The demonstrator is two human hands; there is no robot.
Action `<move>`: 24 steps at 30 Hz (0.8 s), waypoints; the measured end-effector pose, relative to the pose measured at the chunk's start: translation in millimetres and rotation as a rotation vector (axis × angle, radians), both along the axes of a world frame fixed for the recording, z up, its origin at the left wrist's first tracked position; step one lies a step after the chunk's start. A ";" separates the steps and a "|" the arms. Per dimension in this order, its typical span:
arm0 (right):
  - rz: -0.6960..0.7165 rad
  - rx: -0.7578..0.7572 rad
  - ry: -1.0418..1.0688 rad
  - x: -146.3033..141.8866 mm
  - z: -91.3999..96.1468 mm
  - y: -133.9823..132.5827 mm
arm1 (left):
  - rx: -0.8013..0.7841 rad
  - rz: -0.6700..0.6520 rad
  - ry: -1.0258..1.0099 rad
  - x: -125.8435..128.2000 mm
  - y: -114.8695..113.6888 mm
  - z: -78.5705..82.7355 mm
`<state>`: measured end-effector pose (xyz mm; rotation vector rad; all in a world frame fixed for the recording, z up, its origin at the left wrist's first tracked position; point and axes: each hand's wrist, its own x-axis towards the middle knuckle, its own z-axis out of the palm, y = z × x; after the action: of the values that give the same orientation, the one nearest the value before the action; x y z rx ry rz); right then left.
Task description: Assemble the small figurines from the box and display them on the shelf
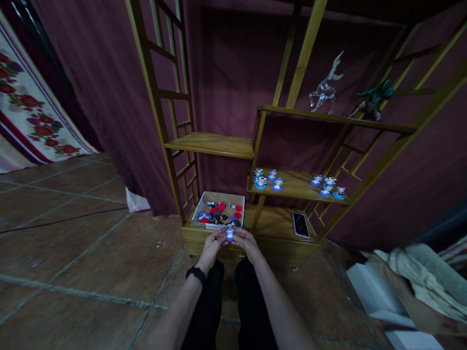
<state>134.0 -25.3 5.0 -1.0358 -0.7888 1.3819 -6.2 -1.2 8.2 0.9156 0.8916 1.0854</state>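
Between my two hands, in front of the box, I hold a small purple-and-white figurine (229, 234) upright. My left hand (214, 241) grips its left side, and my right hand (246, 241) its right side. Just beyond my fingers, a shallow white box (240, 200) rests on the lowest shelf, with several figurines in it, some on red round bases. On the shelf to the right stand several similar blue and purple figurines (278, 184) in a left group, and more figurines (327, 186) form a right group.
The wooden display rack (211, 144) stands against a dark red curtain. A clear deer ornament (324, 90) and a dark green statuette (375, 99) are on the upper shelf. A phone (300, 224) lies at the lower right. White boxes (379, 291) are on the floor.
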 end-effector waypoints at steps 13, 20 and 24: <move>-0.011 -0.006 0.001 -0.4 0.9 -1.0 | 0.011 -0.094 -0.006 -3.5 0.8 -3.5; -0.003 -0.011 -0.008 -0.6 -3.3 1.6 | 0.035 -0.040 0.015 -1.5 1.4 -4.5; -0.001 -0.015 -0.012 -0.4 -5.5 2.4 | 0.048 -0.006 0.052 0.4 1.6 -4.4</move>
<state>133.6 -22.9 -0.5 -1.0572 -0.7876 1.3836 -5.8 0.4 3.8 0.9896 0.9078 1.0860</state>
